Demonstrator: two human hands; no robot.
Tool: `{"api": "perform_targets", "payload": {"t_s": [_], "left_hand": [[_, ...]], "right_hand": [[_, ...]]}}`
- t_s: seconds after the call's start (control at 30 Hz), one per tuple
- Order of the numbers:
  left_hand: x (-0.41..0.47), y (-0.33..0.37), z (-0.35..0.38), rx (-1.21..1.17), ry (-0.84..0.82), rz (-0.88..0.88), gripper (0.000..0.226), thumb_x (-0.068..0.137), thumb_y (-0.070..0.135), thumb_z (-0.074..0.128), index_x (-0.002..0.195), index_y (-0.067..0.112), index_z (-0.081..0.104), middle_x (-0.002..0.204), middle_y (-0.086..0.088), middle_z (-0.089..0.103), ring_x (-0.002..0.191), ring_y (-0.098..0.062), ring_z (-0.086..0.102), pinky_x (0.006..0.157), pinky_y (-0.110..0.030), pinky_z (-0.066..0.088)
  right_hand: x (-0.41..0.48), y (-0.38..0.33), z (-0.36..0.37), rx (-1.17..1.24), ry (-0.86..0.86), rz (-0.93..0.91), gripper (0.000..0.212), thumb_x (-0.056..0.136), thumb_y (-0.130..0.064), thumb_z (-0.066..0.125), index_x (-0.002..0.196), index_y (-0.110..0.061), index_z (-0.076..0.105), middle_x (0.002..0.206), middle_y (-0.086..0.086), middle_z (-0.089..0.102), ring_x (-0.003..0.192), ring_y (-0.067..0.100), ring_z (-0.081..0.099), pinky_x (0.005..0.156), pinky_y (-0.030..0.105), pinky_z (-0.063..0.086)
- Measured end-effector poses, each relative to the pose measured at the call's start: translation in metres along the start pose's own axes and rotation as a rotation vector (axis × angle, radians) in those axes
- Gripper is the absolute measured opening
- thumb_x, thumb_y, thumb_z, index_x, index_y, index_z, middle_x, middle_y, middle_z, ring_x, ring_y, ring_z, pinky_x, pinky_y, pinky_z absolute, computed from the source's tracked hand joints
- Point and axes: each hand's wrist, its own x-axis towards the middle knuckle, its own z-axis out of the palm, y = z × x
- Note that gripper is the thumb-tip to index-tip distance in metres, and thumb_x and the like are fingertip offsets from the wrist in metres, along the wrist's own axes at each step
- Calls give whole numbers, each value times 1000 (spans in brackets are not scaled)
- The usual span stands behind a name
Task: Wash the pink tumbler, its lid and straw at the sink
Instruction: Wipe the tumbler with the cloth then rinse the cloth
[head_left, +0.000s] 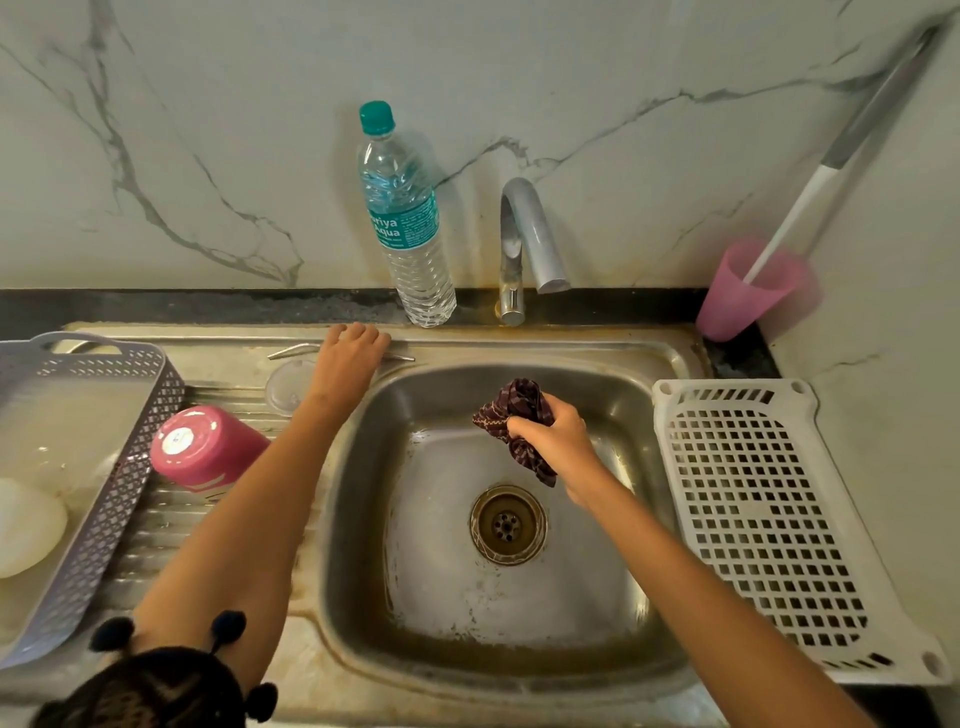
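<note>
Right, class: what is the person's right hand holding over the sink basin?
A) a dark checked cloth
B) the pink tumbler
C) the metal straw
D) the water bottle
A: the right hand grips a bunched dark cloth; the pink tumbler sits on the drainboard.

A clear plastic water bottle (408, 223) with a teal cap and teal label stands upright on the dark bench (208, 306) behind the sink (519, 348), just left of a curved grey tap (524, 228); a white, grey-veined marble wall (208, 130) rises behind both; at far right a pink plastic cup (743, 301) holds a leaning white and grey handle (810, 192); a white perforated tray (826, 467) lies right of the sink; a grey lattice basket (130, 457) at left holds a pale rounded object (26, 525).
</note>
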Motion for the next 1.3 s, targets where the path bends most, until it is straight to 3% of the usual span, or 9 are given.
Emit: {"api": "perform_targets", "payload": {"t_s": [0.17,0.37,0.5,0.63,0.77,0.83,0.97,1.13,1.3], "left_hand": [[7,-10,-9,57,74,97,47,49,-18,75,90,1,63,72,-16,64,68,-34,63,74,-42,54],[8,11,-73,-97,285,-113,34,74,-13,46,103,1,57,89,-19,62,84,-37,54,77,-48,45],[-17,53,-104,-494,435,-197,20,91,-7,51,104,2,62,97,-12,66,91,-31,53,77,-31,39],[-49,99,-109,-1001,279,-427,23,96,7,55,117,9,66,103,5,63,86,-14,60,80,-15,46],[-65,134,-103,-1285,181,-545,19,93,7,62,110,11,69,91,-2,69,75,-5,62,72,-11,50],[-69,147,-105,-1323,170,-541,18,92,5,62,106,11,71,96,-1,71,86,-9,66,77,-12,51],[-75,166,-114,-1333,203,-523,17,92,-2,59,94,11,70,89,2,70,84,-15,66,72,-12,51],[-82,173,-116,-1239,187,-498,17,90,-5,58,90,8,70,86,-4,72,82,-21,68,78,-40,55],[-91,177,-117,-1331,102,-510,20,92,-5,56,98,9,70,88,1,69,84,-21,67,73,-38,60]], "right_hand": [[-2,0,-3,51,-2,11,23,82,-17,68,96,-34,64,97,-6,69,96,11,63,74,23,50],[-10,-1,-5,299,-5,99,39,75,-30,82,111,-23,69,103,-2,74,99,16,69,86,31,55],[-20,-10,-7,460,14,79,34,78,-25,80,109,-15,70,103,7,74,100,28,69,91,42,55],[-33,-24,-11,536,31,3,42,76,-27,80,114,-13,67,107,7,73,104,30,67,97,46,52],[-50,-40,-16,644,-73,-23,51,81,-44,69,123,-15,63,116,3,70,111,20,65,101,39,48],[-57,-46,-18,631,-108,-27,50,87,-52,57,124,-18,62,117,2,70,111,18,64,98,37,50],[-63,-47,-14,513,-28,-65,26,88,-30,68,110,-15,67,112,10,69,111,26,64,95,39,53],[-59,-46,-6,155,104,-215,35,74,-24,82,101,-32,62,98,-11,70,95,4,64,84,26,54],[-52,-48,1,280,245,-171,31,76,-21,79,96,-33,59,100,-2,66,95,14,65,79,31,57]]}}
